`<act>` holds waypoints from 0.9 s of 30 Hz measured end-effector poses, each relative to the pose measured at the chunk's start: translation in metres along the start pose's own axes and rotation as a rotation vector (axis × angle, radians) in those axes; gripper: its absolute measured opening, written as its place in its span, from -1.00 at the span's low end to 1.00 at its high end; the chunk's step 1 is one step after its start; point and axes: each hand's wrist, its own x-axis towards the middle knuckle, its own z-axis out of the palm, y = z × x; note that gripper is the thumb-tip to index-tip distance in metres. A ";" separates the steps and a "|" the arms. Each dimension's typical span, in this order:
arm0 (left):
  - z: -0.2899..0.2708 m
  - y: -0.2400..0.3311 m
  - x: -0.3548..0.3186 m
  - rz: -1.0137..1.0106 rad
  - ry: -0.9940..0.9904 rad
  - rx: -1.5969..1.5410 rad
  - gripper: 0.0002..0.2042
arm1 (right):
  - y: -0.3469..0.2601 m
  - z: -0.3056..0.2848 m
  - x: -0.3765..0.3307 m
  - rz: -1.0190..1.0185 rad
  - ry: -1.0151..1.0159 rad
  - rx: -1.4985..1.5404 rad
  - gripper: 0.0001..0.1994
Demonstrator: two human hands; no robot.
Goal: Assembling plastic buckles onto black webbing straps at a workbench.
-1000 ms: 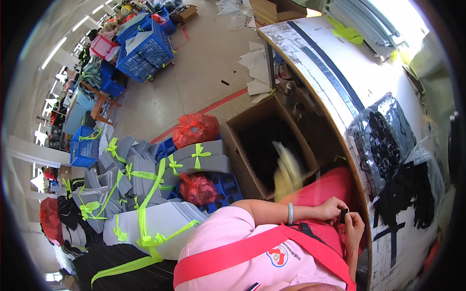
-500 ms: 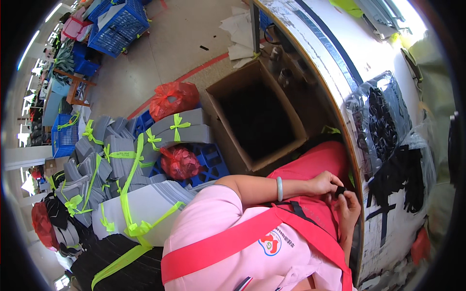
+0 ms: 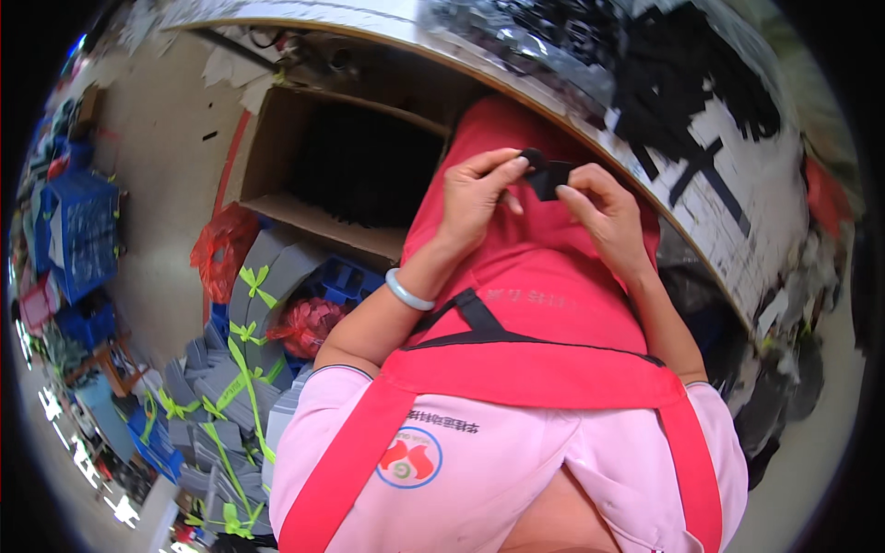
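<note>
Over the lap of a red apron [image 3: 544, 253], both of my hands hold a short black strip [image 3: 550, 180], perhaps fabric. My left hand [image 3: 477, 192], with a pale bangle [image 3: 409, 291] on its wrist, pinches the strip's left end between thumb and forefinger. At the other end, the thumb and bent fingers of my right hand [image 3: 604, 212] grip it. A rounded part of the strip shows by the left fingertips and a flatter part by the right. More black strips [image 3: 696, 78] lie heaped on the white worktable [image 3: 659, 170] beyond my hands.
An open cardboard box [image 3: 263, 152] with dark contents stands left of my knees, partly under the table. Red plastic bags [image 3: 224, 241] and grey bundles [image 3: 241, 309] tied with lime ribbon sit at left. Blue crates [image 3: 88, 230] stand farther off.
The view has swung to the right, so the table and lap now sit more centrally. My hands have drawn slightly apart, and more of the black strip shows between them.
</note>
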 end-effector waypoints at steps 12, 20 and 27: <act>0.027 0.002 -0.014 0.018 -0.016 0.299 -0.82 | 0.008 -0.023 -0.002 0.378 -0.211 0.166 -0.85; 0.028 0.003 -0.011 0.112 -0.165 0.397 -0.83 | 0.029 -0.025 0.005 0.238 -0.022 0.520 -0.80; 0.032 0.007 -0.014 0.215 -0.343 0.629 -0.85 | 0.043 -0.035 0.006 0.294 -0.196 0.513 -0.85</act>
